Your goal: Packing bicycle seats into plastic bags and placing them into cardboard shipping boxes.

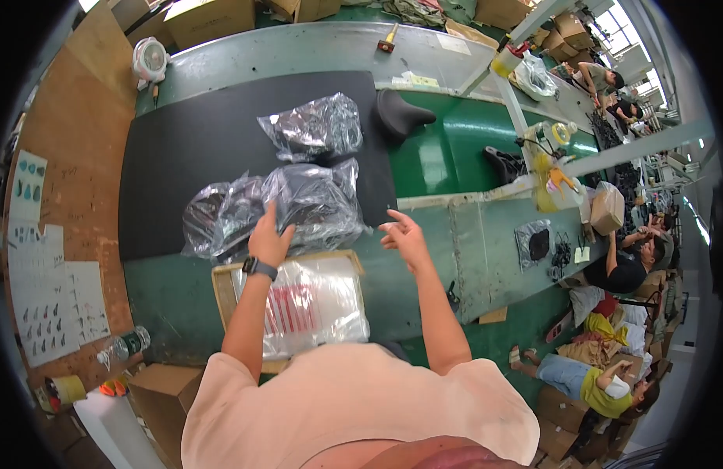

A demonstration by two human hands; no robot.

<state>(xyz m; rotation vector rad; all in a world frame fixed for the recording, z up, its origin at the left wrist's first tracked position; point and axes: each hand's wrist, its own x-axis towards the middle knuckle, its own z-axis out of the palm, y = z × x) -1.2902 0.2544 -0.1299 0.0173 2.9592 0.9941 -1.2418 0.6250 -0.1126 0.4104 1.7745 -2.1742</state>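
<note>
A clear plastic bag with a dark item inside (pixel 318 195) lies on a black flat mat (pixel 189 141), just beyond and right of the left fingers (pixel 270 220). These stand spread, thumb well apart from index, at the bag's near edge; whether they touch the film, I cannot tell. The right fingers (pixel 406 227), half open and bare of any object, are just beside the bag. Similar clear bags lie left (pixel 213 219) of and beyond (pixel 322 125) the left fingers. Nearer than those fingers, a shallow tan-rimmed tray (pixel 227 301) carries clear plastic sleeves (pixel 299 305) with red printing. Far left, white paper sheets (pixel 45 289) show rows of small pictures and markings on a brown board (pixel 88 195).
</note>
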